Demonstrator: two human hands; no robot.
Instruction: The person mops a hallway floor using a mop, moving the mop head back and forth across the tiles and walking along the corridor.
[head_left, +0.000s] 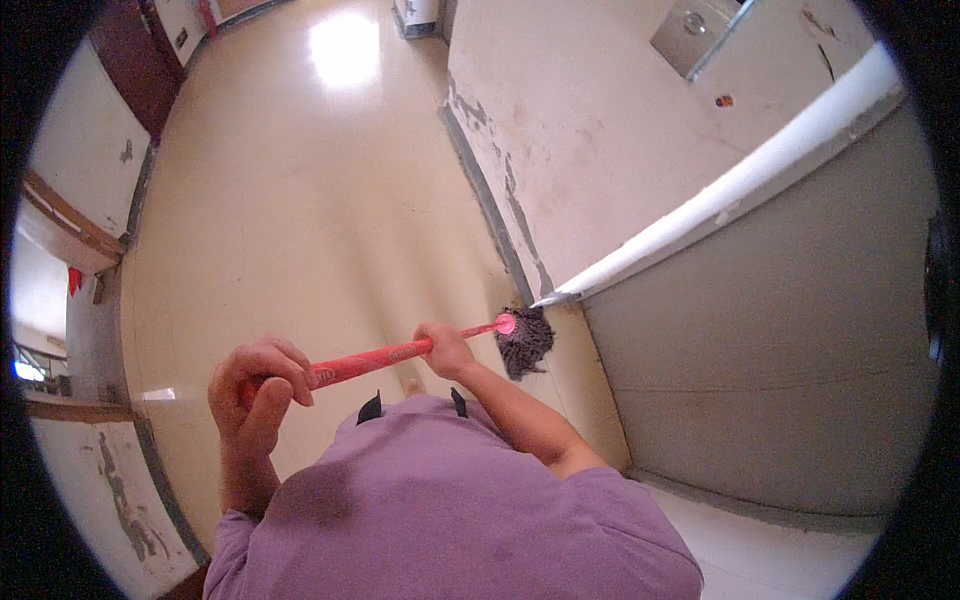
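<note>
A mop with a red handle (367, 364) slants across my front, from my chest down to the floor on the right. Around the handle's upper end, my left hand (259, 382) is closed. Lower on the same handle grips my right hand (444, 351), its arm stretched forward. A pink round collar (505, 324) joins the handle to the dark grey strand mop head (527, 346). The strands lie spread on the tiled floor (315, 225), close against the wall corner. Part of the handle is hidden by my fingers.
A wall (600, 135) with peeling paint and a dark baseboard (480, 191) runs along the right, its corner beside the mop head. Nearer on the right stands a grey panel (750, 337). A doorway with a wooden frame (71, 217) opens on the left.
</note>
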